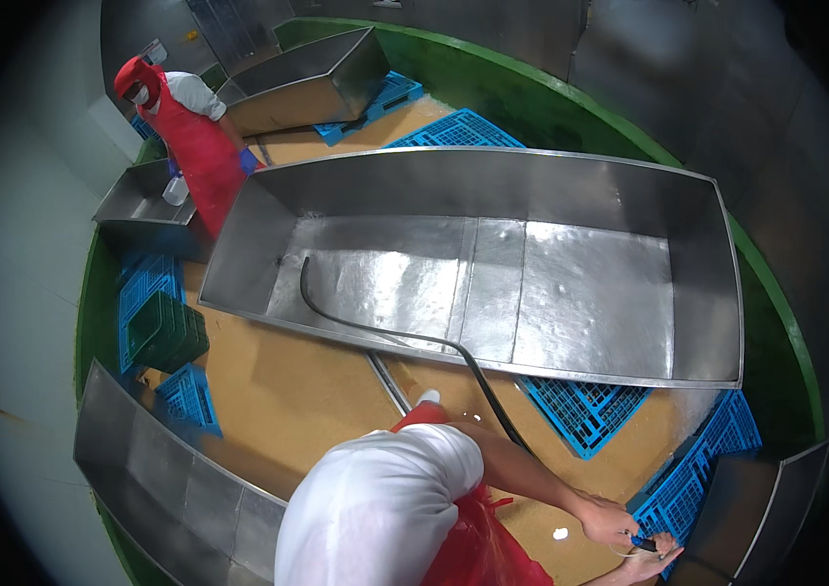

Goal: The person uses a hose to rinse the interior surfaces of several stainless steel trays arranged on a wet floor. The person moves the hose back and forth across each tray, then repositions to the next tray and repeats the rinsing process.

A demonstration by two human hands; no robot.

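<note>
At the lower right, both hands come together around a small blue-and-black fitting (642,543). My left hand (610,522) is closed on one end of it. Just below, my right hand (651,562) curls its fingers at the other end, beside a thin pale cord or tube loop. A dark hose (412,335) lies in the large steel tub (473,379), bends over its near rim and runs down behind my left arm. Whether the hose joins the fitting is hidden.
Blue pallets (585,415) lie under and around the tub. Another steel tub (180,479) stands at the lower left, and a steel wall (742,513) at the lower right. A green crate (168,332) sits left. A co-worker in a red apron (207,161) stands far left.
</note>
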